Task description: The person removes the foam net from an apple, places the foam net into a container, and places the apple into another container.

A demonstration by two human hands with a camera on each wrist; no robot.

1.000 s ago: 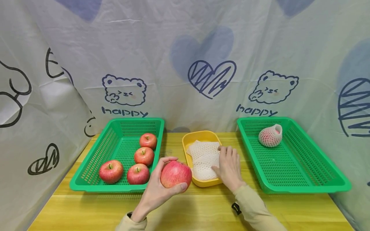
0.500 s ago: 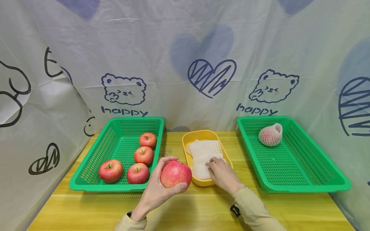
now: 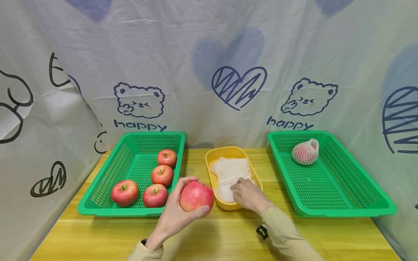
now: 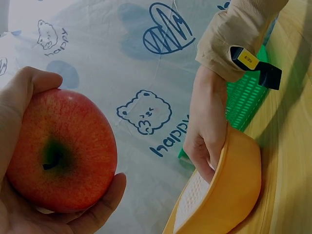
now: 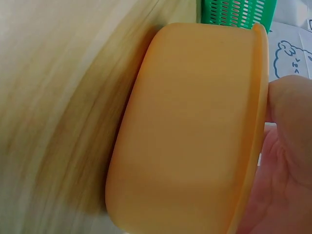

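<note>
My left hand (image 3: pixel 176 208) holds a red apple (image 3: pixel 196 197) above the table, just left of the yellow tray (image 3: pixel 211 154). In the left wrist view the apple (image 4: pixel 63 151) shows its stem, with fingers and thumb curled round its sides. White foam fruit nets (image 3: pixel 230 170) lie in a pile in the tray. My right hand (image 3: pixel 249 195) reaches over the tray's near right rim, its bent fingers pinching the uppermost net; the fingertips are partly hidden. In the right wrist view the tray's outer wall (image 5: pixel 190 126) covers most of the hand's work.
At the left, a green basket (image 3: pixel 98 181) holds several apples (image 3: pixel 125 193). Another green basket (image 3: pixel 346 214) stands at the right, with one net-covered apple (image 3: pixel 305 153) near its back. A printed cloth (image 3: pixel 209 72) hangs behind the wooden table (image 3: pixel 209 243).
My right hand has moved from the tray's right rim inward and toward me onto the nets. The top net has bunched slightly under its fingers. The left hand keeps its apple, shifting slightly left.
</note>
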